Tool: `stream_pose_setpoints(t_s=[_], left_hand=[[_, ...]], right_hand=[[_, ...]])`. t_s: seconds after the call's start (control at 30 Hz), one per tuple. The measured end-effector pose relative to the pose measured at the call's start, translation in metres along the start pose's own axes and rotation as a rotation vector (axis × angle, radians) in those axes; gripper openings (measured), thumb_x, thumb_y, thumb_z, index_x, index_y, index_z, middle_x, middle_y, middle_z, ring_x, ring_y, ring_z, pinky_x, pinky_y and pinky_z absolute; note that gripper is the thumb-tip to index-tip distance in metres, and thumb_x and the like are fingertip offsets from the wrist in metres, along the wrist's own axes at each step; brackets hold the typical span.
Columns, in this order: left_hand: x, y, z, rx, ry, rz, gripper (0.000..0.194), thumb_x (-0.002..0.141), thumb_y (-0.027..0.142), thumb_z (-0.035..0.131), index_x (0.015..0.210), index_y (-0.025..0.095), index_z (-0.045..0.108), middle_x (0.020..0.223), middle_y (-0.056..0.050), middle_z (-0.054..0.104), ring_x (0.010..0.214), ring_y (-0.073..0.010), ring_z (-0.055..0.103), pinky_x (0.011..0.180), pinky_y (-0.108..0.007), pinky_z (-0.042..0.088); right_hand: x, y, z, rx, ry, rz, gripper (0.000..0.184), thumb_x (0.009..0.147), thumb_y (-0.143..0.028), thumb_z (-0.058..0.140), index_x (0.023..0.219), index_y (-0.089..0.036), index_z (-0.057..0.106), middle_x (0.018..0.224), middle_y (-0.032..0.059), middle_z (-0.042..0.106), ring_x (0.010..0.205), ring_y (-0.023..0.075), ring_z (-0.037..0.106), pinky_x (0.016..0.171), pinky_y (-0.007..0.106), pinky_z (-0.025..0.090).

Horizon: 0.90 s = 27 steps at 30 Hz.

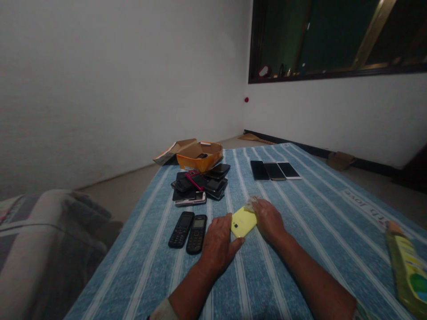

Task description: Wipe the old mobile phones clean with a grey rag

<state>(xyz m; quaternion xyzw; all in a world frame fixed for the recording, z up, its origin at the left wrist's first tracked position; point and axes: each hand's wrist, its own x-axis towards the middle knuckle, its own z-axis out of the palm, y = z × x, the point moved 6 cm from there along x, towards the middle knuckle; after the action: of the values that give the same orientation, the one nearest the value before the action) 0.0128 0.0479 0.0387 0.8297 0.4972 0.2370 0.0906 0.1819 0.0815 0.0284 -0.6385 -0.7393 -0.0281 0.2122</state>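
Observation:
A yellow-backed smartphone [243, 222] is between my hands, its back and camera facing up. My left hand [218, 242] grips its left edge, thumb at the near corner. In my right hand [267, 218] is a crumpled whitish cloth or tissue [251, 203], pressed against the phone's far right corner. Just left of my left hand lie two black keypad phones, one [196, 234] close to my fingers and another [181, 229] beside it. Farther off is a loose pile of dark phones [200, 183], one with a pink frame.
An open orange cardboard box [196, 161] stands behind the pile. Three smartphones [275, 171] lie in a row at the far right. A bottle of yellowish liquid [405, 266] lies at the right edge of the blue striped cloth [140, 266].

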Motion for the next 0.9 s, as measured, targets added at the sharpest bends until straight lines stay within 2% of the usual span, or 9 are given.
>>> stream_pose_setpoints(t_s=[0.23, 0.3, 0.47, 0.53, 0.67, 0.73, 0.8, 0.9], left_hand=[[-0.001, 0.000, 0.001, -0.003, 0.002, 0.024, 0.063, 0.076, 0.026, 0.073, 0.130, 0.011, 0.045, 0.118, -0.014, 0.062, 0.109, -0.0301, 0.054, 0.096, -0.047, 0.047], [0.000, 0.000, 0.002, -0.002, 0.012, 0.031, 0.063, 0.076, 0.026, 0.073, 0.130, 0.012, 0.045, 0.120, -0.014, 0.062, 0.110, -0.0301, 0.054, 0.096, -0.047, 0.047], [0.000, -0.001, 0.002, 0.007, 0.010, 0.019, 0.062, 0.075, 0.026, 0.073, 0.129, 0.013, 0.046, 0.117, -0.013, 0.063, 0.108, -0.0305, 0.055, 0.095, -0.047, 0.047], [-0.001, -0.001, 0.002, 0.003, 0.017, 0.026, 0.062, 0.075, 0.026, 0.073, 0.129, 0.012, 0.046, 0.116, -0.013, 0.063, 0.107, -0.0306, 0.055, 0.095, -0.047, 0.048], [-0.001, -0.002, 0.003, -0.018, 0.051, 0.053, 0.060, 0.077, 0.027, 0.070, 0.131, 0.017, 0.044, 0.116, -0.012, 0.062, 0.106, -0.0303, 0.055, 0.093, -0.048, 0.048], [0.000, -0.002, 0.004, -0.034, 0.060, 0.061, 0.061, 0.078, 0.026, 0.068, 0.133, 0.018, 0.042, 0.117, -0.011, 0.062, 0.107, -0.0298, 0.055, 0.093, -0.048, 0.048], [0.000, -0.003, 0.004, -0.040, 0.059, 0.056, 0.062, 0.078, 0.025, 0.067, 0.134, 0.017, 0.041, 0.118, -0.012, 0.062, 0.107, -0.0297, 0.055, 0.093, -0.048, 0.048], [0.000, -0.003, 0.004, -0.026, 0.058, 0.034, 0.063, 0.076, 0.026, 0.069, 0.132, 0.016, 0.042, 0.116, -0.012, 0.062, 0.107, -0.0298, 0.055, 0.093, -0.048, 0.048]], right_hand=[[-0.004, -0.024, 0.005, 0.080, 0.083, -0.299, 0.028, 0.092, -0.012, 0.053, 0.116, -0.012, 0.067, 0.127, 0.0159, 0.064, 0.126, 0.0247, 0.052, 0.107, 0.038, 0.038], [-0.004, -0.023, 0.006, 0.080, 0.099, -0.294, 0.029, 0.092, -0.013, 0.052, 0.117, -0.013, 0.067, 0.129, 0.0155, 0.063, 0.125, 0.0249, 0.053, 0.106, 0.039, 0.040], [-0.001, -0.007, 0.006, 0.041, 0.111, -0.123, 0.032, 0.091, -0.010, 0.052, 0.120, -0.012, 0.066, 0.128, 0.0173, 0.063, 0.121, 0.0275, 0.056, 0.102, 0.041, 0.044], [-0.004, -0.013, 0.004, 0.059, 0.126, -0.165, 0.030, 0.090, -0.009, 0.053, 0.116, -0.011, 0.067, 0.126, 0.0182, 0.064, 0.121, 0.0284, 0.055, 0.102, 0.042, 0.044], [-0.019, -0.049, -0.001, 0.170, 0.157, -0.439, 0.027, 0.091, -0.011, 0.055, 0.115, -0.013, 0.066, 0.124, 0.0154, 0.065, 0.120, 0.0267, 0.055, 0.103, 0.043, 0.043], [-0.024, -0.063, -0.003, 0.210, 0.165, -0.523, 0.029, 0.091, -0.012, 0.055, 0.120, -0.013, 0.063, 0.124, 0.0152, 0.065, 0.118, 0.0260, 0.056, 0.102, 0.042, 0.044], [-0.023, -0.066, -0.003, 0.220, 0.157, -0.529, 0.030, 0.092, -0.013, 0.055, 0.121, -0.013, 0.062, 0.123, 0.0153, 0.065, 0.117, 0.0261, 0.057, 0.100, 0.042, 0.044], [-0.014, -0.054, -0.001, 0.190, 0.131, -0.436, 0.027, 0.092, -0.012, 0.054, 0.116, -0.016, 0.065, 0.124, 0.0150, 0.065, 0.118, 0.0262, 0.056, 0.098, 0.043, 0.044]])
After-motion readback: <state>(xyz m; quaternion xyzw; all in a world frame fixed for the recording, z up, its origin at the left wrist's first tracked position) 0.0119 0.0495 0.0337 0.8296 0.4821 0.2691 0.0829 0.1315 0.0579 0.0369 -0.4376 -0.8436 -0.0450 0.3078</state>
